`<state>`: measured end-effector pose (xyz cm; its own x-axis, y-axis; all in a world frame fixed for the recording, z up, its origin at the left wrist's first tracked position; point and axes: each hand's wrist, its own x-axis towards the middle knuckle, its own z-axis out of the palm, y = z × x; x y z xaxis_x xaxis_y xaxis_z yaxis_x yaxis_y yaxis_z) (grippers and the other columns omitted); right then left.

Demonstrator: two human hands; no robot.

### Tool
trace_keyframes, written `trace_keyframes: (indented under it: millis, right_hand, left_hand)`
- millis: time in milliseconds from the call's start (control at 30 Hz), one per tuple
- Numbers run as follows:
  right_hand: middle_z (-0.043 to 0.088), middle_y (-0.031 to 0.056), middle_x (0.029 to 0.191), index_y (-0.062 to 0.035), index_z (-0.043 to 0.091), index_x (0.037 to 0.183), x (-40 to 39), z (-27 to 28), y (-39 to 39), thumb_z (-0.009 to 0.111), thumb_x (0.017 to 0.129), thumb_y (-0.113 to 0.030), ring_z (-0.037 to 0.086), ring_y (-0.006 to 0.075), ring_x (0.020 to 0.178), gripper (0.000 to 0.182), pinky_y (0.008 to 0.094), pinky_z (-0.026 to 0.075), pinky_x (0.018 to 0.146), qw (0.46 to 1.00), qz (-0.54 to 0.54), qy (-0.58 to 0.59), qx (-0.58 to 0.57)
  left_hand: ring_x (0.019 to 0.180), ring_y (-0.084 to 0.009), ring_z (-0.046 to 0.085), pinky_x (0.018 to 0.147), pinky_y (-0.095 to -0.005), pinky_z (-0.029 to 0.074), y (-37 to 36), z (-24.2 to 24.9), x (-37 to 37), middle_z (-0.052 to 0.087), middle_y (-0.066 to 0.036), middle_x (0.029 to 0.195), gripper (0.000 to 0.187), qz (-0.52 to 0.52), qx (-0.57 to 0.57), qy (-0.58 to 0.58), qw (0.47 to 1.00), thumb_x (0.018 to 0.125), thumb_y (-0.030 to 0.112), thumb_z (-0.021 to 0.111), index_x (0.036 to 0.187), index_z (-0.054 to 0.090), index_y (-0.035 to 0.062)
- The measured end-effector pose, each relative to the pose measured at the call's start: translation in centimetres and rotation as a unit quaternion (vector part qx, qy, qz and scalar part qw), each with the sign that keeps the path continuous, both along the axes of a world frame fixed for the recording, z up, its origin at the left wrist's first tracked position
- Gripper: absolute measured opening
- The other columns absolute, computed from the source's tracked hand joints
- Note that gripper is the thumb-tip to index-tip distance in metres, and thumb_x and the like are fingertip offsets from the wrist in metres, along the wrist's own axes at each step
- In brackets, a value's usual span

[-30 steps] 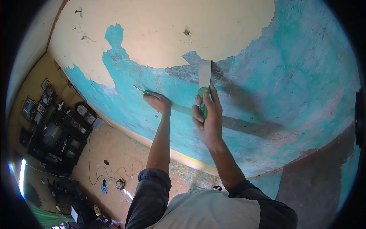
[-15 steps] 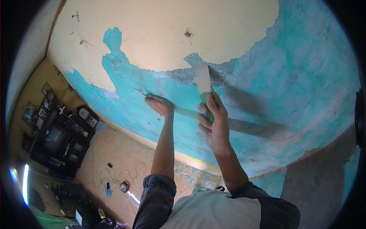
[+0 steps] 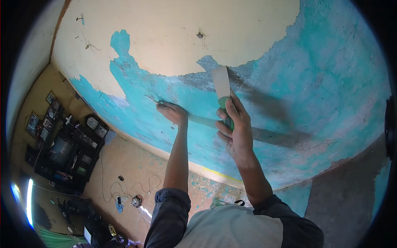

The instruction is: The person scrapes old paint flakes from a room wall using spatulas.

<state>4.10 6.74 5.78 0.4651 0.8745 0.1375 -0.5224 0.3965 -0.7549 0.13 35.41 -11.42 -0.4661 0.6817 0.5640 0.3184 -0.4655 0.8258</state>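
Observation:
My right hand (image 3: 239, 124) is wrapped round the green handle of a paint scraper (image 3: 222, 80), its flat, wide blade pointing up. The blade's tip overlaps the edge where cream paint (image 3: 173, 37) meets a bared grey-blue patch. Further left, my left hand (image 3: 173, 114) is closed on a slim tool with a thin metal end (image 3: 152, 99), pointing left close to the turquoise wall (image 3: 140, 89); the fingers hide most of its handle. Dark shadows of my arm and the scraper fall on the wall to the right.
Paint flakes (image 3: 202, 184) litter the floor along the wall's base. A cable (image 3: 111, 188) and a small round device (image 3: 137, 201) lie on the floor. A dark shelf unit (image 3: 62, 149) with a television stands at the left. A nail (image 3: 80, 18) sticks out of the wall.
My right hand and the scraper have shifted slightly right, with the blade tip a little higher against the cream edge. My left hand has stayed almost where it was.

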Motion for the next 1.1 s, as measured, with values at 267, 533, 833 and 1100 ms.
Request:
trace_keyframes:
  millis: [267, 533, 833, 1100]
  right_hand:
    - [0.053, -0.0018, 0.086, -0.0118, 0.048, 0.155, 1.8, -0.8, 0.2, 0.060, 0.109, -0.031, 0.034, 0.0000, 0.052, 0.052, 0.0183, 0.021, 0.041, 1.000, 0.007, -0.018, -0.022]
    - [0.053, -0.0011, 0.085, -0.0106, 0.046, 0.158, 0.5, -1.3, -0.5, 0.060, 0.109, -0.029, 0.034, 0.0004, 0.052, 0.054, 0.0174, 0.021, 0.040, 1.000, 0.004, 0.019, -0.003]
    - [0.055, -0.0009, 0.086, -0.0114, 0.047, 0.156, 1.0, -1.4, -1.6, 0.063, 0.108, -0.033, 0.036, 0.0004, 0.052, 0.056, 0.0170, 0.022, 0.041, 1.000, 0.000, -0.004, -0.027]
    - [0.059, 0.0007, 0.088, -0.0085, 0.046, 0.156, 2.3, -0.2, 1.6, 0.062, 0.107, -0.031, 0.035, 0.0010, 0.053, 0.056, 0.0176, 0.024, 0.043, 0.997, 0.061, -0.027, 0.026]
  left_hand:
    - [0.109, -0.0538, 0.053, 0.088, -0.0588, 0.042, -0.2, 0.5, 0.0, 0.050, -0.036, 0.120, 0.035, -0.008, 0.011, -0.023, 1.000, 0.109, 0.014, 0.037, 0.130, 0.041, -0.0138]
    - [0.110, -0.0507, 0.055, 0.088, -0.0558, 0.044, -0.3, 0.6, -0.1, 0.051, -0.034, 0.120, 0.037, -0.005, -0.010, -0.013, 1.000, 0.110, 0.014, 0.036, 0.132, 0.041, -0.0150]
    - [0.108, -0.0524, 0.054, 0.087, -0.0577, 0.042, -0.2, 0.5, 0.0, 0.050, -0.035, 0.117, 0.035, 0.004, 0.018, -0.014, 1.000, 0.109, 0.015, 0.035, 0.128, 0.041, -0.0135]
    - [0.110, -0.0506, 0.054, 0.092, -0.0579, 0.042, 0.2, 0.4, -0.2, 0.052, -0.035, 0.119, 0.035, -0.011, -0.035, -0.037, 0.999, 0.110, 0.015, 0.036, 0.131, 0.041, -0.0129]
